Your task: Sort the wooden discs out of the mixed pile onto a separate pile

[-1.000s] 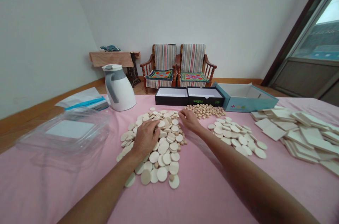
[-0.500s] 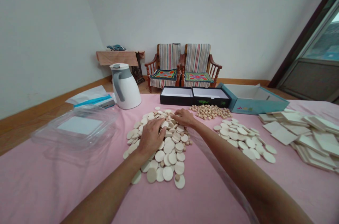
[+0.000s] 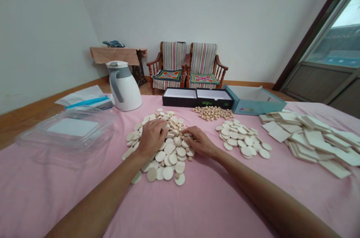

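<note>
Pink-clothed table [image 3: 197, 200]: bears everything listed. Disc pile [image 3: 168, 155]: pale, flat, round wooden discs, loosely overlapping, mid-table just before the person. Left hand [image 3: 152, 138]: palm down on the pile's left part, fingers loosely apart. Right hand [image 3: 201, 143]: at the pile's right edge, fingertips together on discs; whether they clamp one cannot be told.

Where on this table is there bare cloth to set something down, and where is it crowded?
Bare pink cloth runs along the near edge, before the large disc pile and around both forearms. A narrower strip lies between the clear container and that pile. Crowded: the far side, with kettle, black boxes, blue box, beads, small disc pile and square tiles.
</note>
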`<state>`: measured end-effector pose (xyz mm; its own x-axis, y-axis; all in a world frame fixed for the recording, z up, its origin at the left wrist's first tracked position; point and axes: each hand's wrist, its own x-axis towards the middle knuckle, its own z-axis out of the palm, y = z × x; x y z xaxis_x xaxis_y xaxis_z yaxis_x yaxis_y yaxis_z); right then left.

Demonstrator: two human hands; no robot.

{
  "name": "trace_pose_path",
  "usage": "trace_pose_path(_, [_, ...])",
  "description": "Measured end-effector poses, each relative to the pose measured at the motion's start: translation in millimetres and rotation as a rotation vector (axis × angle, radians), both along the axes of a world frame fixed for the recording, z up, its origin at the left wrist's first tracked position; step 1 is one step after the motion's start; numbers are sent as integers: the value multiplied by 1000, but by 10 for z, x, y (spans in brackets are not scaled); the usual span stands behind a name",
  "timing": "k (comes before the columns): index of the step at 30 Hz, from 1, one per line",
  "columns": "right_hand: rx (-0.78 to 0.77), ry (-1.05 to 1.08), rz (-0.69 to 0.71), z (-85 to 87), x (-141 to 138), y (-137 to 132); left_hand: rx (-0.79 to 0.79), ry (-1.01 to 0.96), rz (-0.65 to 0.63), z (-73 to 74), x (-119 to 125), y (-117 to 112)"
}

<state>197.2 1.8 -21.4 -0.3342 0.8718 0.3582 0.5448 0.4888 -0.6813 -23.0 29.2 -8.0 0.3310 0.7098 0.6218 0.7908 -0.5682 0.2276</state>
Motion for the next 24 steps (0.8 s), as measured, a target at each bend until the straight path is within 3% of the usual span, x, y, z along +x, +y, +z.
trace_pose_path(2, [-13,69,16,1,76,-63,14,-3,-7,19,15,-23])
trace_pose_path(6, [-150,190,-139,-29,274,-88,34,10,-38,44,51,-58])
trace_pose_path(10, [-221,310,-216,-89,413,-87,61,30,-165,100,124,-149])
trace_pose_path(16, [-88,143,-200,-100,382,-170,-8,202,-437,185,310,-399])
trace_pose_path(24, [-17,107,-199,-64,318,-186,-60,214,-481,131,366,-443])
